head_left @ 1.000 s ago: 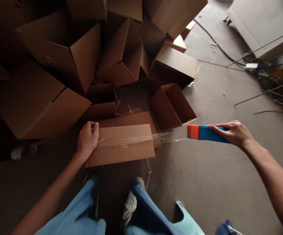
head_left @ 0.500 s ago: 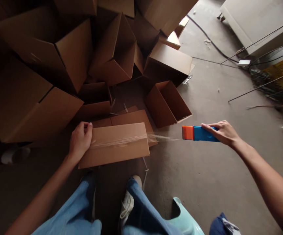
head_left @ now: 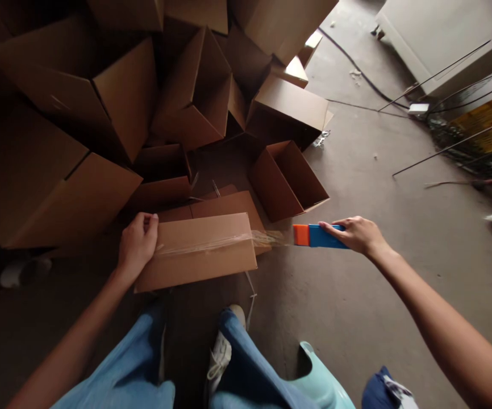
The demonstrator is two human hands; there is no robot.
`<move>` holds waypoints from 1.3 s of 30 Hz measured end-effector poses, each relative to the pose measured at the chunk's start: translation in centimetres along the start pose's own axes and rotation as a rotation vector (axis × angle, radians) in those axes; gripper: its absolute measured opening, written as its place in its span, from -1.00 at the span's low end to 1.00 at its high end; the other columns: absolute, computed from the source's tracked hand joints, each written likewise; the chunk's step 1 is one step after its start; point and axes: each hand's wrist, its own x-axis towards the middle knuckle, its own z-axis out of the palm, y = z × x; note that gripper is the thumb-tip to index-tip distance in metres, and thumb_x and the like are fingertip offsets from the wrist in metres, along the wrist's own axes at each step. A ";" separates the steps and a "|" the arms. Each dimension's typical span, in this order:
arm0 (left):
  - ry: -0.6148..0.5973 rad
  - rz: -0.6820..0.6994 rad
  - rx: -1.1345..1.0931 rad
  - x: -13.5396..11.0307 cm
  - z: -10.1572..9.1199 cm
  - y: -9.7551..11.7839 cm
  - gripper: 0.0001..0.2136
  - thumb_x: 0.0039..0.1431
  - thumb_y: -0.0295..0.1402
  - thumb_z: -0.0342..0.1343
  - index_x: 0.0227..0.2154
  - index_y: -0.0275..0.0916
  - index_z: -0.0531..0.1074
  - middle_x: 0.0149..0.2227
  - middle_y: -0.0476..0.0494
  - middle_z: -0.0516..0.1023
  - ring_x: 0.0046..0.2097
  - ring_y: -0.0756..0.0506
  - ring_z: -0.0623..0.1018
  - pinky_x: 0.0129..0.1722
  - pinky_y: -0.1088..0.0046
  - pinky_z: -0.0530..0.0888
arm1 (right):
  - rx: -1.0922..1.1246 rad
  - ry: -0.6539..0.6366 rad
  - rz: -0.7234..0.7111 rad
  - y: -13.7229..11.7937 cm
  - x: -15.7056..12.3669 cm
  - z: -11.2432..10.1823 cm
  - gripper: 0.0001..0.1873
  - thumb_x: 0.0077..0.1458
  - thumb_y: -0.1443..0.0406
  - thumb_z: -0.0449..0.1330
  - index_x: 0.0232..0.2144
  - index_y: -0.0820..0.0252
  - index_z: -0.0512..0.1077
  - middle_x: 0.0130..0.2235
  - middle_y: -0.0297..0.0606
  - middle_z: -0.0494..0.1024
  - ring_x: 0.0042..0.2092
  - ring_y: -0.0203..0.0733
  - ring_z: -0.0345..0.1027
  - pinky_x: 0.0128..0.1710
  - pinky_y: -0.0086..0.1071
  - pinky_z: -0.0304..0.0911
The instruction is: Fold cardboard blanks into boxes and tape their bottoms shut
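Observation:
A closed cardboard box (head_left: 203, 267) lies in front of my legs, with a strip of clear tape (head_left: 212, 244) running along its top. My left hand (head_left: 138, 241) grips the box's left end, its fingers curled at the far edge. To the right of the box, my right hand (head_left: 357, 234) is wrapped around a blue tape dispenser (head_left: 326, 236) with an orange front end. Loose clear tape stretches from the box's right edge toward that orange end. The inside of the dispenser is hidden.
Several open cardboard boxes (head_left: 118, 96) are piled ahead and to the left. A small open box (head_left: 286, 182) stands just beyond the work. Flattened cardboard (head_left: 240, 203) lies behind the taped box. A turquoise stool (head_left: 320, 378) is near my legs; thin rods (head_left: 450, 147) jut in at right.
My right hand has moved left with the tape dispenser, closer to the box. The loose tape between them has slackened and bunched. My left hand stays on the box.

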 end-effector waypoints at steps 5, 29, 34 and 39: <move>-0.003 0.000 0.025 0.1 0.0 -0.1 -0.64 0.25 -0.06 -0.16 -0.23 -0.16 0.45 -0.19 -0.27 0.63 -0.09 -0.35 0.59 -0.20 0.24 0.41 | 0.004 0.025 -0.022 -4.1 0.4 1.4 -0.34 0.25 -0.17 -0.05 -0.22 0.08 0.69 -0.23 -0.10 0.69 -0.16 0.02 0.56 -0.31 -0.33 0.27; -0.049 0.061 0.109 0.2 -0.8 -0.5 -0.64 0.28 -0.08 -0.15 -0.29 -0.15 0.49 -0.23 -0.23 0.66 -0.16 -0.31 0.62 -0.30 0.29 0.39 | 0.110 -0.200 -0.354 -16.4 -4.5 1.9 -0.33 -0.06 -0.16 0.33 -0.10 0.23 0.51 -0.13 0.01 0.66 -0.09 0.12 0.57 -0.25 -0.31 0.29; -0.043 0.097 0.096 0.1 -0.7 -0.2 -0.65 0.28 -0.08 -0.14 -0.34 -0.16 0.47 -0.23 -0.24 0.66 -0.13 -0.32 0.63 -0.21 0.27 0.42 | 0.128 -0.129 -0.266 -18.3 -6.3 2.2 -0.43 0.02 -0.05 0.28 -0.12 0.32 0.52 -0.18 0.06 0.67 -0.13 0.15 0.59 -0.27 -0.28 0.33; -0.038 0.107 0.085 -0.1 -0.8 -0.1 -0.68 0.27 -0.09 -0.12 -0.34 -0.16 0.45 -0.23 -0.26 0.67 -0.10 -0.33 0.63 -0.17 0.24 0.45 | 0.122 -0.180 -0.292 -18.6 -4.3 0.9 -0.44 -0.04 -0.09 0.32 -0.23 0.28 0.59 -0.19 0.07 0.67 -0.13 0.17 0.59 -0.30 -0.31 0.31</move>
